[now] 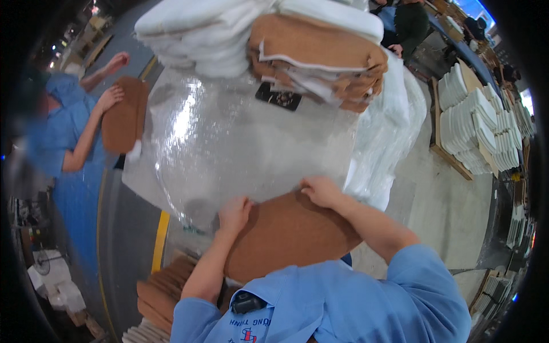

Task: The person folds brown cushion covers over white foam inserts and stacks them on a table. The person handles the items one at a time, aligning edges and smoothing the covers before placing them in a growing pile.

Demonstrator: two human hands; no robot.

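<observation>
A brown fabric-covered cushion [291, 234] with rounded corners lies in front of my body, its near side partly hidden by my blue shirt. My left hand [235, 212] is closed on its far left edge. My right hand [320, 191] grips the same far edge further right, fingers pinched on the fabric. Beyond both hands spreads a work surface wrapped in shiny clear film [257, 137]. On its far side rests a stack of brown fabric covers with white backing [320, 43], and a dark phone [278, 96] lies just before that stack.
White pads [200, 28] are piled at the far left of the surface. At left, a co-worker in blue [74, 108] handles another brown cushion [124, 114]. Brown cushions [163, 291] are stacked at lower left. Right, white panels [466, 120] stand on a wooden pallet [452, 157].
</observation>
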